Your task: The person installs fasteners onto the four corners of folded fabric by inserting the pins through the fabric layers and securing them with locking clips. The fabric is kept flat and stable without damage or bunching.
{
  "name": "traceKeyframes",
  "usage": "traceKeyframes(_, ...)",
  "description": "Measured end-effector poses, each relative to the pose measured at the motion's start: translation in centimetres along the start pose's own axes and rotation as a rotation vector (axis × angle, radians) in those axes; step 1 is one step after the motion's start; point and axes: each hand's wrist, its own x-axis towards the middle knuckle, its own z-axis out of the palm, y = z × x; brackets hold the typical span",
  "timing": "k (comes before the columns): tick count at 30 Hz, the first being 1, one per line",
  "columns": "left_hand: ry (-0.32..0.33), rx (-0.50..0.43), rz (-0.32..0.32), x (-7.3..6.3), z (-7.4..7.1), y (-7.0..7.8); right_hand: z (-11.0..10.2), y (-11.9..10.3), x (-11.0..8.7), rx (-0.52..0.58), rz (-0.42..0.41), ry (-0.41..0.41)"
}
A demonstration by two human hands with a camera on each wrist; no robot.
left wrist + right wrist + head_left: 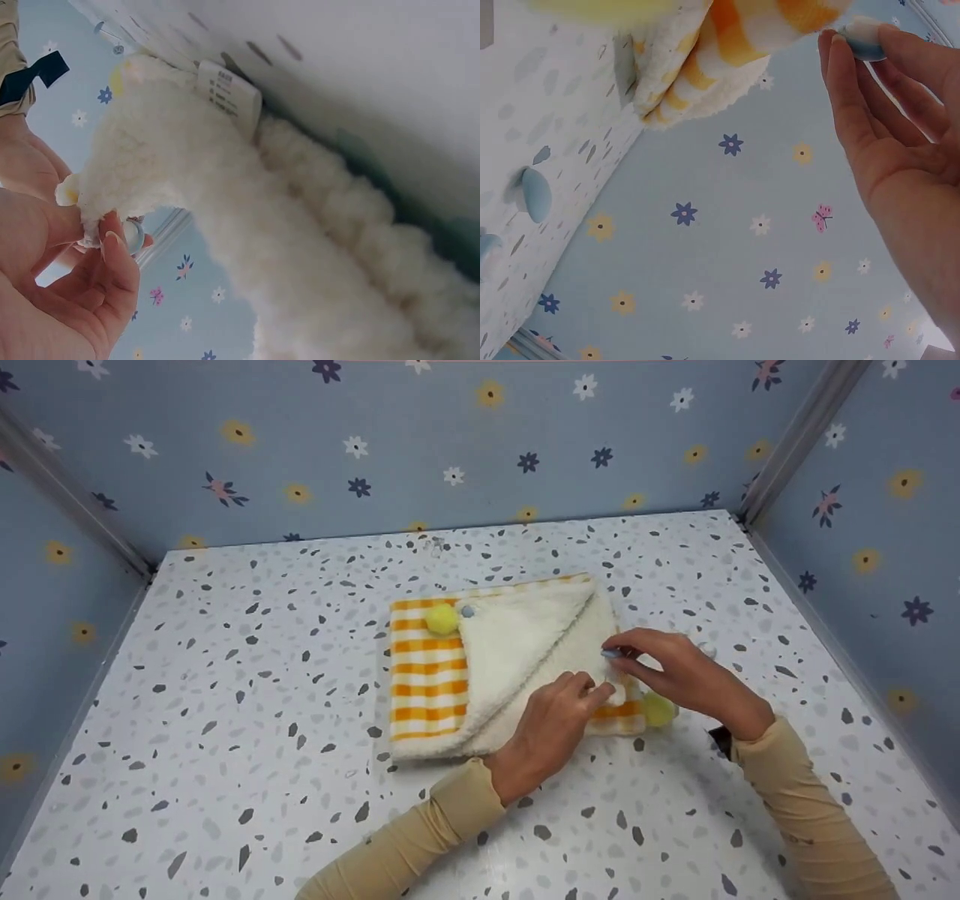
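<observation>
A folded blanket (517,649), cream fleece on one side and yellow-and-white check on the other, lies on the table. My left hand (551,727) pinches the fleece near its right side, a fold of it raised between thumb and fingers in the left wrist view. Just beyond, my right hand (686,671) holds a small blue-and-white rounded fastener (864,41) between thumb and fingertips, close to the blanket's edge. A similar blue piece (468,611) sits on the fleece corner at the upper left, beside a yellow pompom (442,619).
Another yellow pompom (659,710) hangs at the lower right corner. A white label (229,96) sticks out of the fleece. Loose blue rounded pieces (536,195) lie on the speckled table (247,697). Flowered panels (450,427) enclose the back and sides.
</observation>
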Motion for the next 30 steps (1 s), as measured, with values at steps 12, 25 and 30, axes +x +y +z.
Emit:
traceKeyframes(12,0.010,0.039,0.001,0.05,0.00,-0.08,0.07,-0.57,0.02,0.043,-0.004,-0.048)
traceKeyframes(25,0.009,0.039,0.000,0.02,0.04,-0.06,0.20,-0.49,-0.03,0.045,0.010,-0.061)
traceKeyframes(30,0.015,0.044,0.003,0.05,0.07,-0.06,0.22,-0.43,-0.03,0.042,0.002,-0.063)
